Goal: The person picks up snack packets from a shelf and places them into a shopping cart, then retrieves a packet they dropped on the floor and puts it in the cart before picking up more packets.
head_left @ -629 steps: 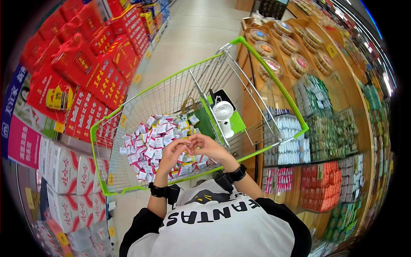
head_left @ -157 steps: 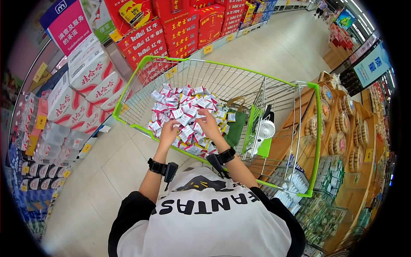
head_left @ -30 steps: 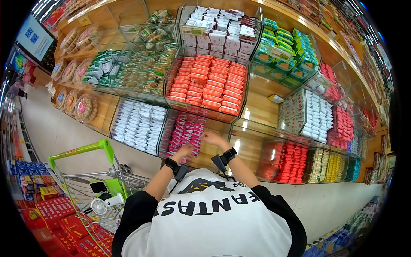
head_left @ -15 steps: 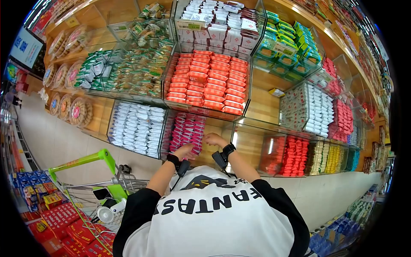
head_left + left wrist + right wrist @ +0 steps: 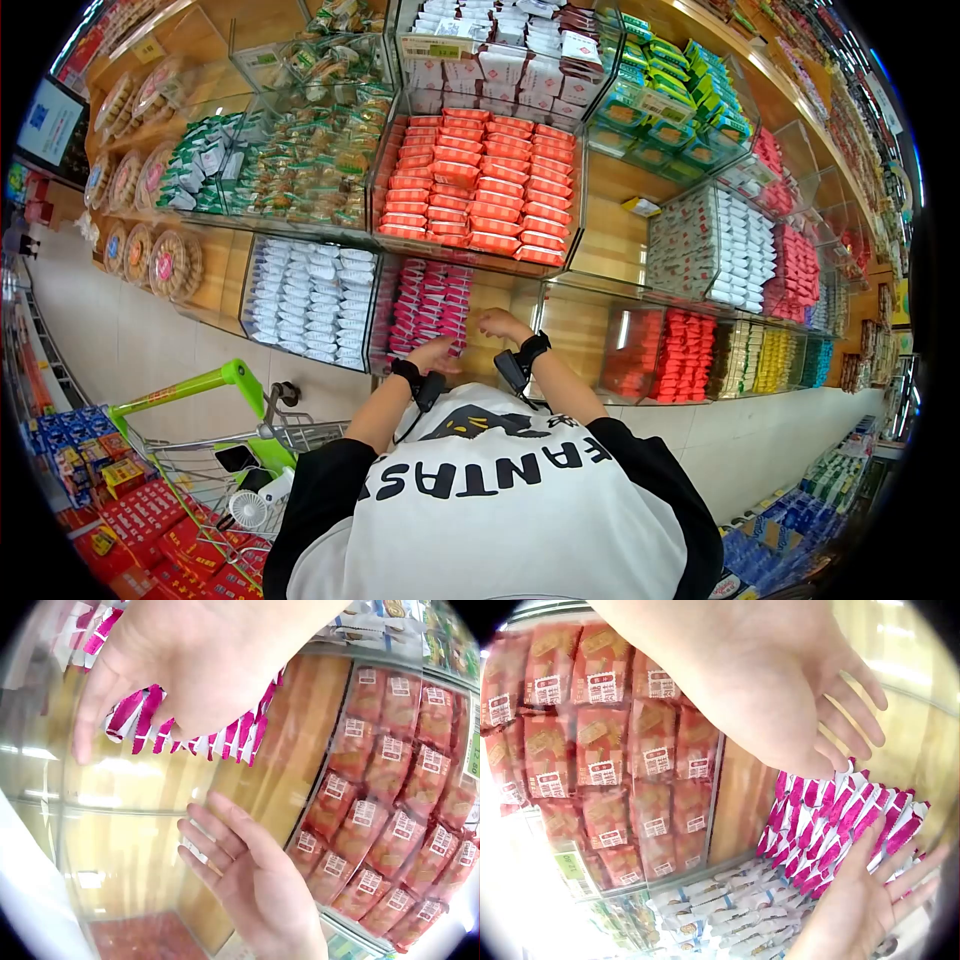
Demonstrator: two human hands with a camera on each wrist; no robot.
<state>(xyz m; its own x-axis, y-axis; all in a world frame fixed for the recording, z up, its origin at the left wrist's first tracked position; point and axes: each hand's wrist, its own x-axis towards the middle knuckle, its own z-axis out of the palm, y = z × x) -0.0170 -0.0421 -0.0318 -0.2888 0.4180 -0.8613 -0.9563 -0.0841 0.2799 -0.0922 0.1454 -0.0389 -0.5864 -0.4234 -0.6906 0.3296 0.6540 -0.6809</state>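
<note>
Small white-and-magenta packets (image 5: 430, 300) stand in neat rows in a clear-walled bin on the lower shelf. My left hand (image 5: 435, 354) is at the near end of these rows, its fingers extended beside the packets. In the left wrist view the left hand (image 5: 165, 667) covers part of the rows, and the right hand (image 5: 262, 889) has its palm turned up and its fingers spread. My right hand (image 5: 505, 325) is just right of the rows, over bare wood. In the right wrist view the right hand (image 5: 780, 690) and left hand (image 5: 870, 892) flank the packets, holding nothing.
Clear walls divide the bins. White packets (image 5: 312, 300) fill the bin at left, and orange-red packets (image 5: 480, 185) the one above. Red packets (image 5: 687, 355) stand further right. The green-handled cart (image 5: 185, 390), holding a white fan (image 5: 247, 508), is at the lower left.
Earlier, both hands were at a heap of packets in the cart; now they are at the shelf bin. Over the last second both hands stay by the same rows, while the head view shifts slightly.
</note>
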